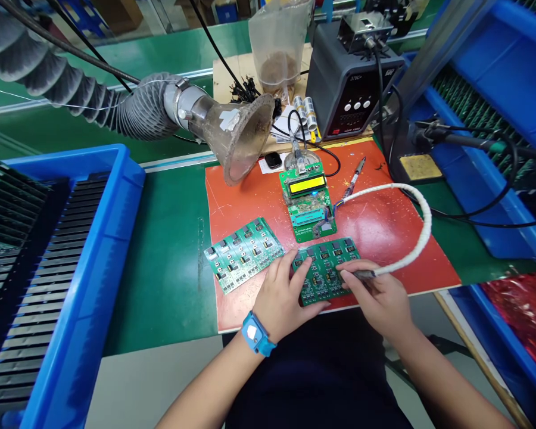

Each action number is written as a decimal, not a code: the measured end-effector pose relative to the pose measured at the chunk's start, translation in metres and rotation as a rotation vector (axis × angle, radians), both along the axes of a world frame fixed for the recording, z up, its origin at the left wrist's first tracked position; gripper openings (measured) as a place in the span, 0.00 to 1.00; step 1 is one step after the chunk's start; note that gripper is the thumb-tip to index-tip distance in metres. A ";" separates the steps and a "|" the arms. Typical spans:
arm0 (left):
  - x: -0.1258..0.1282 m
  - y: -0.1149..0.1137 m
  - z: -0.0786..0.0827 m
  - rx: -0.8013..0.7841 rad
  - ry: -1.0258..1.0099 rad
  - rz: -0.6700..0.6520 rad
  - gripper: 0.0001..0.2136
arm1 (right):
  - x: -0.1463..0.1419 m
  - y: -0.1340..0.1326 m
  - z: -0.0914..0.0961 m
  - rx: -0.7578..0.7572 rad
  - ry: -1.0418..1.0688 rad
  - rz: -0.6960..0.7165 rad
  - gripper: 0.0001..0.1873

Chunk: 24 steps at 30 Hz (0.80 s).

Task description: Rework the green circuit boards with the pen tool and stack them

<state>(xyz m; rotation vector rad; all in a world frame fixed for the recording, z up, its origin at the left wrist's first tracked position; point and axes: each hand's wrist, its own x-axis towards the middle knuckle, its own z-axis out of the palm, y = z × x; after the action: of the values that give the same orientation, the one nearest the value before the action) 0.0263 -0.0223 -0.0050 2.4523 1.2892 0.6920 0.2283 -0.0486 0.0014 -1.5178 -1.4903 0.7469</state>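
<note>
My left hand lies on the near left of a green circuit board panel, its fingers spread and pressing on the board. A blue wrist strap circles that wrist. My right hand grips a slim probe with a white spiral-wrapped cable, its tip at the panel's right side. To the left lies a second green panel. Beyond my hands sits a green board with a yellow LCD. All these lie on an orange-red mat.
A ribbed extraction hose ends in a stained funnel hood above the mat. Behind stands a black soldering station. Blue racks with black slotted inserts flank the bench, and a soldering iron lies at right.
</note>
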 end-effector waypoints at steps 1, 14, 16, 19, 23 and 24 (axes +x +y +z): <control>0.000 0.000 0.000 0.001 0.003 0.001 0.36 | 0.000 0.000 0.000 -0.002 -0.004 -0.001 0.04; 0.000 0.000 -0.001 0.009 0.007 -0.007 0.36 | -0.005 0.001 0.011 -0.075 0.053 -0.023 0.05; 0.000 0.000 -0.001 0.005 0.006 -0.007 0.36 | -0.009 0.001 0.010 -0.084 0.095 -0.011 0.05; 0.000 -0.001 -0.001 0.001 0.005 -0.006 0.36 | -0.016 0.002 0.006 -0.079 0.100 0.021 0.05; 0.000 0.000 -0.001 0.003 0.005 -0.009 0.36 | -0.020 0.002 0.003 -0.056 0.047 0.024 0.05; 0.000 0.000 -0.001 0.003 0.005 -0.008 0.36 | -0.020 0.002 0.003 -0.054 0.042 0.024 0.05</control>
<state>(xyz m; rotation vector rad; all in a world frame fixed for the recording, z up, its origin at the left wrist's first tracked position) 0.0262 -0.0227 -0.0056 2.4622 1.2808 0.6868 0.2085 -0.0463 0.0040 -1.5177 -1.4706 0.8348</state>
